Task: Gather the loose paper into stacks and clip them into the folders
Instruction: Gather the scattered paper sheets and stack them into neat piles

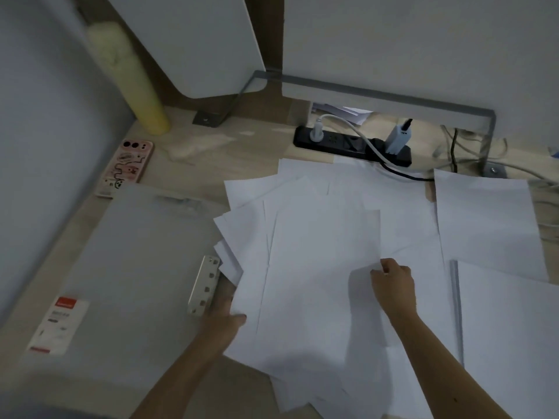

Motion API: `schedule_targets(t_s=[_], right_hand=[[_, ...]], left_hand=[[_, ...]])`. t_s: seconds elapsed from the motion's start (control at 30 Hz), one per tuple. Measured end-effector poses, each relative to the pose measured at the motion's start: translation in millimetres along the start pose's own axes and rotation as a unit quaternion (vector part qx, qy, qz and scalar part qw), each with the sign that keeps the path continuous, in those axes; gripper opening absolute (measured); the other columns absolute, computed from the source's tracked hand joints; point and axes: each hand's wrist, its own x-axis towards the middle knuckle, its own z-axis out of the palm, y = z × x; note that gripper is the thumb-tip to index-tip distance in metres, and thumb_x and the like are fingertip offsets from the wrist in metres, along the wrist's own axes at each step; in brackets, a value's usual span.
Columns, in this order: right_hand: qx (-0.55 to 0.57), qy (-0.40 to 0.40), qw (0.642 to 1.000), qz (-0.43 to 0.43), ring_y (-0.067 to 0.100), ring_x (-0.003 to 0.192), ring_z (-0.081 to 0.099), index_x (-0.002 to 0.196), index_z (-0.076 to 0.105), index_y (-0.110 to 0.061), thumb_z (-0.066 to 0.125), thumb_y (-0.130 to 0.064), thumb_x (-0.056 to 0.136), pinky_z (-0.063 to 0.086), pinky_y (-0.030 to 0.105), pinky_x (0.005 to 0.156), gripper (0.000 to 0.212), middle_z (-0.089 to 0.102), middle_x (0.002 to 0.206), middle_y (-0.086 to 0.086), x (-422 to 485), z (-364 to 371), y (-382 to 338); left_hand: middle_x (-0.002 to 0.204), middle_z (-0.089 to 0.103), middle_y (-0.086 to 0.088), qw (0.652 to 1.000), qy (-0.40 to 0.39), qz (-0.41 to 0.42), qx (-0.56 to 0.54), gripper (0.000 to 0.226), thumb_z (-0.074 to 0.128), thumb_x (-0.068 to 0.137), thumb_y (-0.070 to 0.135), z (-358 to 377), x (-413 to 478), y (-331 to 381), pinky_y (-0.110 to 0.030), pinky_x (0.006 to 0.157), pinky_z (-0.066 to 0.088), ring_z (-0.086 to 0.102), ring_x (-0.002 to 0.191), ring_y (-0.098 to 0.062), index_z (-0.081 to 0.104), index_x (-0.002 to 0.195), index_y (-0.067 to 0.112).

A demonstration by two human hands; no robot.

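Note:
Several loose white paper sheets (320,237) lie fanned and overlapping across the middle of the wooden desk. My left hand (225,319) grips the left edge of this bunch, thumb on top and fingers hidden under the sheets. My right hand (393,281) pinches the lower right corner of the top sheet. A translucent grey folder (130,261) lies flat at the left, its metal clip (204,285) along its right edge beside my left hand. More sheets (487,222) lie apart at the right.
A phone (125,166) in a pink patterned case lies at the left, with a yellow roll (133,86) standing behind it. A black power strip (351,145) with plugs and cables sits at the back. Another grey folder edge (456,303) shows under the paper at the right.

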Motion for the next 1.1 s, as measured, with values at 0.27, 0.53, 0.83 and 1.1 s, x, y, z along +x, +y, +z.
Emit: schedule_targets(t_s=[0.27, 0.53, 0.83, 1.1], right_hand=[[0.054, -0.073, 0.996, 0.017, 0.023, 0.087, 0.050, 0.126, 0.043, -0.006, 0.056, -0.010, 0.088, 0.044, 0.033, 0.076, 0.040, 0.054, 0.114, 0.011, -8, 13, -11], [-0.080, -0.094, 0.991, -0.060, 0.030, 0.090, 0.052, 0.089, 0.055, -0.007, 0.057, -0.010, 0.085, 0.043, 0.035, 0.079, 0.005, 0.050, 0.086, 0.006, -19, 10, 8], [-0.007, -0.048, 0.998, -0.031, 0.035, 0.116, 0.046, 0.132, 0.042, -0.007, 0.062, -0.018, 0.085, 0.035, 0.037, 0.098, 0.053, 0.041, 0.133, 0.018, 12, 16, -23], [0.024, -0.140, 0.990, 0.018, 0.029, 0.099, 0.059, 0.116, 0.053, -0.002, 0.063, -0.025, 0.083, 0.048, 0.037, 0.079, 0.042, 0.062, 0.111, 0.013, -1, 29, -33]], left_hand=[[0.094, 0.061, 0.015, 0.994, 0.034, 0.100, -0.018, 0.023, 0.043, 0.096, 0.012, 6, -2, 1, -0.013, 0.076, 0.044, 0.056, 0.088, 0.002, 0.055, 0.108, 0.026], [0.106, 0.063, 0.006, 0.984, 0.148, 0.094, -0.004, 0.033, 0.039, 0.094, 0.014, 15, 0, -19, -0.032, 0.083, 0.047, 0.059, 0.090, -0.012, 0.055, 0.114, 0.033], [0.100, 0.056, 0.020, 0.970, 0.174, 0.144, -0.095, 0.018, 0.050, 0.089, 0.027, 22, -3, -3, -0.022, 0.085, 0.037, 0.052, 0.094, 0.003, 0.052, 0.106, 0.031], [0.114, 0.062, -0.008, 0.966, 0.168, 0.077, -0.179, 0.033, 0.060, 0.085, 0.014, 8, 7, 5, -0.035, 0.088, 0.045, 0.057, 0.106, -0.025, 0.055, 0.118, 0.012]])
